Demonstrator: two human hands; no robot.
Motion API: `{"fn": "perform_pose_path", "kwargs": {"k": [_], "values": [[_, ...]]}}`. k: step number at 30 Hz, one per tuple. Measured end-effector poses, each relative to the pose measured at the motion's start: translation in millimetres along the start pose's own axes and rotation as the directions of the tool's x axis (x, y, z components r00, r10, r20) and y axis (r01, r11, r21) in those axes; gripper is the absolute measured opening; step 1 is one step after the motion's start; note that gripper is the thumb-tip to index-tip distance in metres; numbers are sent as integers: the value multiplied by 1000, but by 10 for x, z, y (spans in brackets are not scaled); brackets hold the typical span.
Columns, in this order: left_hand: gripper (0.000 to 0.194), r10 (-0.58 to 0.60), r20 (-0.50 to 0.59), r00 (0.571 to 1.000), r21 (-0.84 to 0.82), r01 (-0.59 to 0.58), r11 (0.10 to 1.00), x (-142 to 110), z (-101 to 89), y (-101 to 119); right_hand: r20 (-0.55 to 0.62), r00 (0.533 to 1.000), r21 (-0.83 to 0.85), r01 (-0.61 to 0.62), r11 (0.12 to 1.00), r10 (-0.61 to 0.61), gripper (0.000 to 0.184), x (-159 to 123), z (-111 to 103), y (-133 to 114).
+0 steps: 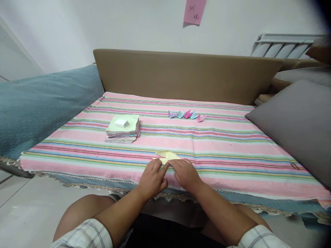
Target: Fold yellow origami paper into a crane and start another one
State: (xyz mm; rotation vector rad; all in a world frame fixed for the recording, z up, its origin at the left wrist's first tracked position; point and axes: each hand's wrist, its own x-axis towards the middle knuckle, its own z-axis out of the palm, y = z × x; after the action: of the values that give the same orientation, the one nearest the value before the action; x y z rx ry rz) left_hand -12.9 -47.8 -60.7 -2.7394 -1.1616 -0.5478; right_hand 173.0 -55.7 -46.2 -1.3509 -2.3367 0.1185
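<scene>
A pale yellow sheet of origami paper (168,155), partly folded, lies on the striped cloth near the front edge of the seat. My left hand (152,177) presses on its near left side with curled fingers, the index finger stretched toward the middle. My right hand (186,174) bears down on the near right side, its fingertips meeting the left index finger. Both hands cover the near part of the paper. Beyond them, several small folded paper pieces (188,114) in purple, blue and pink stand in a row.
To the left is a stack of square paper (121,134) with a white charger plug (121,123) on top. A striped cloth (219,137) covers the sofa seat. Grey cushions (297,127) lean at the right, and a small brown item (295,166) lies before them.
</scene>
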Motion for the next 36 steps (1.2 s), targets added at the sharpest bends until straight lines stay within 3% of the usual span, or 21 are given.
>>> {"fn": "perform_pose_path", "kwargs": {"k": [13, 18, 30, 36], "values": [[73, -79, 30, 996, 11, 79, 997, -81, -78, -201, 25, 999, -174, 45, 984, -41, 41, -33, 16, -41], [72, -84, 40, 996, 12, 84, 996, -72, -82, -188, 6, 1000, -256, 13, 966, -12, 39, -38, 35, -72], [71, -80, 12, 997, -8, 80, 997, -77, -73, -191, 15, 999, -241, -34, 970, 39, 37, -18, 20, -76], [70, -82, 6, 997, -9, 82, 997, -68, -95, -183, -24, 993, -276, -117, 954, 115, 33, -38, -18, -26]]}}
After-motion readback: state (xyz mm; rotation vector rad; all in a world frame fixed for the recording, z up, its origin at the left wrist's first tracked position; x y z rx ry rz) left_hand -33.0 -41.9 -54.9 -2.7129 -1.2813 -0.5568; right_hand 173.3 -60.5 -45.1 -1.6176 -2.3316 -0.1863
